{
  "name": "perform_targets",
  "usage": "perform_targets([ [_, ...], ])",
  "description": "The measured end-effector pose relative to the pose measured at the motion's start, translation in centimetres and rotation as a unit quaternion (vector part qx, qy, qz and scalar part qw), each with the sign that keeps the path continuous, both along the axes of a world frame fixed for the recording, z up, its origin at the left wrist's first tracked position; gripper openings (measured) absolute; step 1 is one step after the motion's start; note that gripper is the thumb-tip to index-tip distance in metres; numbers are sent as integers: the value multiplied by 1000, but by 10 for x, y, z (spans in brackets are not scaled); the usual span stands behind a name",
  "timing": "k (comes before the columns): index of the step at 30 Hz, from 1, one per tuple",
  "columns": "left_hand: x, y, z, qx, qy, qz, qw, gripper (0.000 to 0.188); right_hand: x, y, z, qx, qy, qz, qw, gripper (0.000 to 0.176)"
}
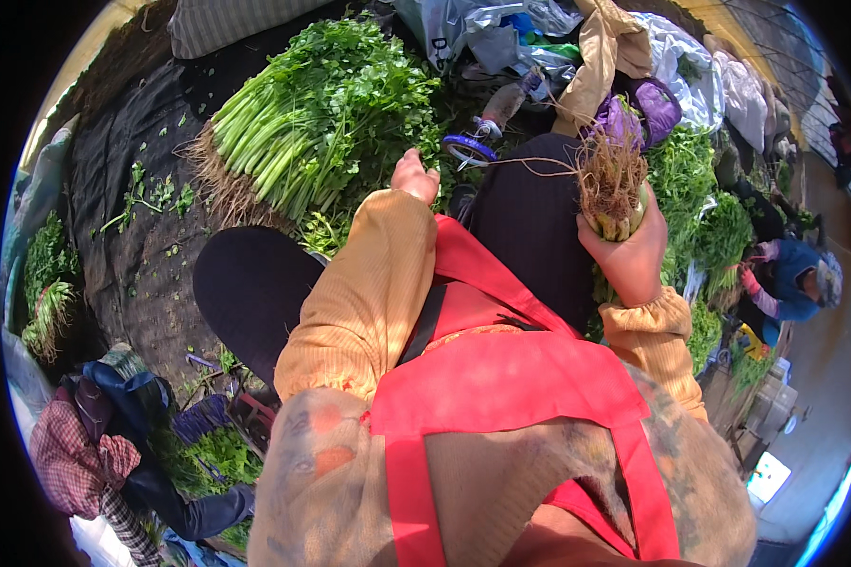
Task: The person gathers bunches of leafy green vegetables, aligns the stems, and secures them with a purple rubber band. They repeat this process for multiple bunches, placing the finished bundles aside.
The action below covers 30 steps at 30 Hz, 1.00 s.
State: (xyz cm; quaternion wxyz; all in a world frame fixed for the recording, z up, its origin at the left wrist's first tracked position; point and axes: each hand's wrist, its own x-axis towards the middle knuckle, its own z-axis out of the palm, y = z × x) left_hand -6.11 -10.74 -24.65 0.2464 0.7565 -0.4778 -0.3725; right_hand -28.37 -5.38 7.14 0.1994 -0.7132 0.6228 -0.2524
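My right hand [631,244] grips a bunch of leafy greens by its stalk bases. Its tangled brown roots [613,170] face up beside my right knee. My left hand [415,178], fingers slightly apart, is at the leafy edge of a large pile of celery-like greens [319,120], with nothing seen in it. The pile's pale green stalks and roots point left. Between my hands sits a purple-rimmed ring [469,150], perhaps a tape roll. A thin strand runs from near it to the roots.
Black ground sheeting [135,234] with leaf scraps lies to the left. Plastic bags [496,35] and a clear bottle [503,106] are ahead. More greens [681,205] lie right. One person [798,280] works at far right, another [85,453] at lower left.
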Motion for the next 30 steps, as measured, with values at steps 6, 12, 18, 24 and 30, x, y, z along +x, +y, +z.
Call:
perform_targets([
  [6,-8,-15,28,-197,67,-94,974,46,1,-6,3,-22,5,8,1000,48],
  [12,9,-17,55,-108,102,-233,961,26,-5,-1,5,-9,-47,-5,999,50],
  [18,48,-13,87,-39,72,-291,953,25,-10,2,8,-25,-29,11,999,49],
  [24,77,8,159,-104,193,-118,969,24,-14,3,-2,-15,-65,16,998,62],
  [30,57,67,252,-56,606,-50,792,33,-10,4,-6,-52,-91,25,994,62],
])
